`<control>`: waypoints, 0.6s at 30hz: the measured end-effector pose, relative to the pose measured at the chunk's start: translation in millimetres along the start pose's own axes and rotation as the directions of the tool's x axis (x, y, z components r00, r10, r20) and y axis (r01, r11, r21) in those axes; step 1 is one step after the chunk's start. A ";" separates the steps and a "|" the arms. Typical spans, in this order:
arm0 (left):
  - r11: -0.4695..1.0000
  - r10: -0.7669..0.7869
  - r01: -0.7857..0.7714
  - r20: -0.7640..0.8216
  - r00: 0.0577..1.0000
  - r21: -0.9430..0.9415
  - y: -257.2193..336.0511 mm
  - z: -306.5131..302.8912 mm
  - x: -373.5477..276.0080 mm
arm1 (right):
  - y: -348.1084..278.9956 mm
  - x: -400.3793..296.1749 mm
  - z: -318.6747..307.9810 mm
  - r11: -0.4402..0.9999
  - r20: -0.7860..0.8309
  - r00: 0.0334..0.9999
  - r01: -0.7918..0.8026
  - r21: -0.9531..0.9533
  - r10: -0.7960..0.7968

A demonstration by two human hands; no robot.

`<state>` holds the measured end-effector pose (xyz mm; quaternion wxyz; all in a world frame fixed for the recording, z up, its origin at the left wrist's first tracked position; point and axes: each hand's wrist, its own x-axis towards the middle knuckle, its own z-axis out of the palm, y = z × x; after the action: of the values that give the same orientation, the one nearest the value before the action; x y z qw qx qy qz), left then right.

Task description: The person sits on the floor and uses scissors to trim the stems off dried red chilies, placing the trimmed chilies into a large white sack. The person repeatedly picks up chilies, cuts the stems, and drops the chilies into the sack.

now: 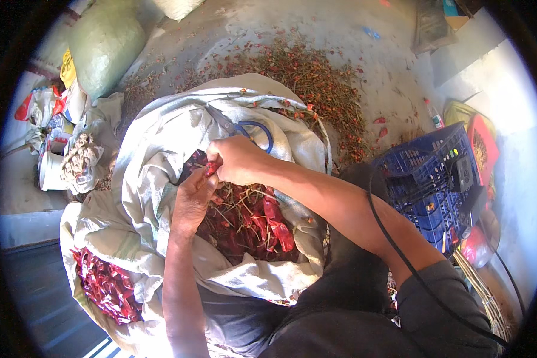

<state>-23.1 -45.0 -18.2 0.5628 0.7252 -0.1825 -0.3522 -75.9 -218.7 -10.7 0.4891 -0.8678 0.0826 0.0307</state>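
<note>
My left hand [191, 203] and my right hand [239, 160] meet over the mouth of a white woven sack [152, 129]. Pinched between their fingertips is a small dried red chili [212, 168], mostly covered by the fingers. Below them, the sack holds dried red chilies [277, 223] mixed with thin pale stems. Scissors [226, 123] with blue handles lie on the folded sack rim, just beyond my right hand, which hides part of one handle loop.
A second woven sack [94, 219] of red chilies [105, 284] stands at lower left. Stems and chili caps [313, 80] litter the floor ahead. Right of my leg is a blue plastic crate [423, 156]. Garlic [83, 154], a white bucket [53, 172] and a large filled bag [107, 49] occupy the left.
</note>
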 end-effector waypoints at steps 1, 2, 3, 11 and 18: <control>1.000 -0.003 0.002 0.019 1.000 0.019 2.2 -1.7 2.9 | 2.3 1.9 -0.5 0.997 -0.005 1.000 -0.027 0.071 0.027; 0.999 -0.005 0.004 0.036 0.999 0.038 3.0 -3.7 5.5 | 4.4 3.7 -0.7 0.989 -0.008 0.999 -0.052 0.142 0.054; 0.998 0.014 -0.013 -0.008 1.000 0.068 2.1 -7.2 7.5 | 1.1 4.2 -3.2 0.980 0.004 0.999 -0.053 0.192 0.053; 0.806 0.385 -0.190 -0.252 0.888 0.561 -7.5 -9.5 10.2 | -8.7 6.0 0.3 0.975 -0.052 0.998 0.049 0.218 -0.039; 0.765 0.438 -0.202 -0.264 0.859 0.612 -1.0 -3.9 3.5 | -3.7 8.3 7.0 0.968 -0.081 0.996 0.053 0.244 -0.034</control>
<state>-18.1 -44.3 -19.7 0.4005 0.8704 -0.2853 -0.0260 -66.9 -211.8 -12.2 0.5898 -0.8027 0.0853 -0.0238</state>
